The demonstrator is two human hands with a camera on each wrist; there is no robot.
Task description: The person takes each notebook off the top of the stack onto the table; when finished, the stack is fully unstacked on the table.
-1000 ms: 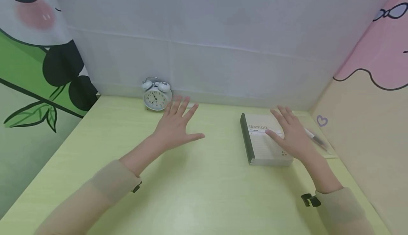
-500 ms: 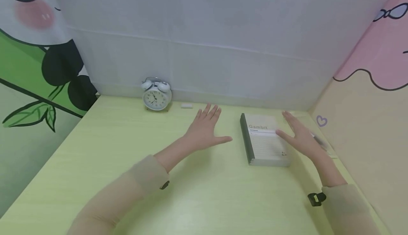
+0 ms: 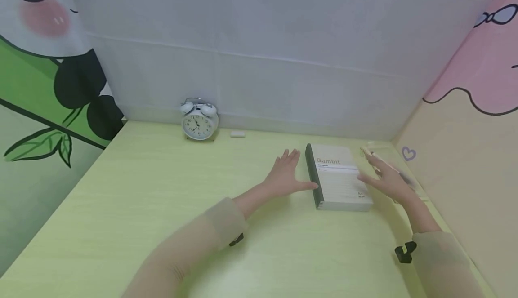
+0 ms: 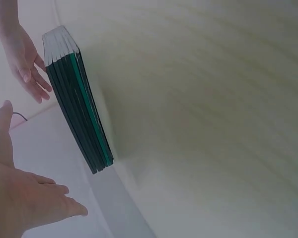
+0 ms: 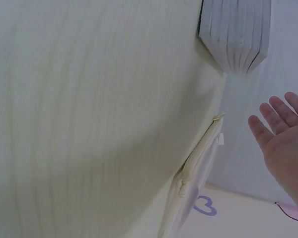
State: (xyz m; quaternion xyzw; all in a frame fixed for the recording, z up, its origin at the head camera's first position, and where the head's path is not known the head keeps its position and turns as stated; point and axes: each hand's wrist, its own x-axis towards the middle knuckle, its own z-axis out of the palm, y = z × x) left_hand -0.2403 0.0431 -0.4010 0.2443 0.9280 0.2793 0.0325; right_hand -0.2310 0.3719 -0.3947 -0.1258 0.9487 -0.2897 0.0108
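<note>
A stack of several notebooks (image 3: 337,185) lies on the table, its top cover white and printed "Gambit". In the left wrist view their dark green spines (image 4: 77,106) face me, one a brighter green. My left hand (image 3: 285,176) is at the stack's left side, fingers spread, thumb over the spine edge in the head view; contact is unclear. On the other side is my right hand (image 3: 388,183), fingers extended, thumb by the stack's right edge. The left wrist view shows a gap between the left hand (image 4: 30,193) and the notebooks. Neither hand holds anything.
A white twin-bell alarm clock (image 3: 199,122) stands at the back left, with a small white block (image 3: 237,134) beside it. Partly behind my right hand lies a flat cream item (image 5: 196,166) with a pen-like thing on it. Walls border the table at the back and right.
My left hand has moved right from near the clock to the notebooks' spine side and come lower. My right hand has shifted right, from over the cover to beside the right edge. The notebooks stay put.
</note>
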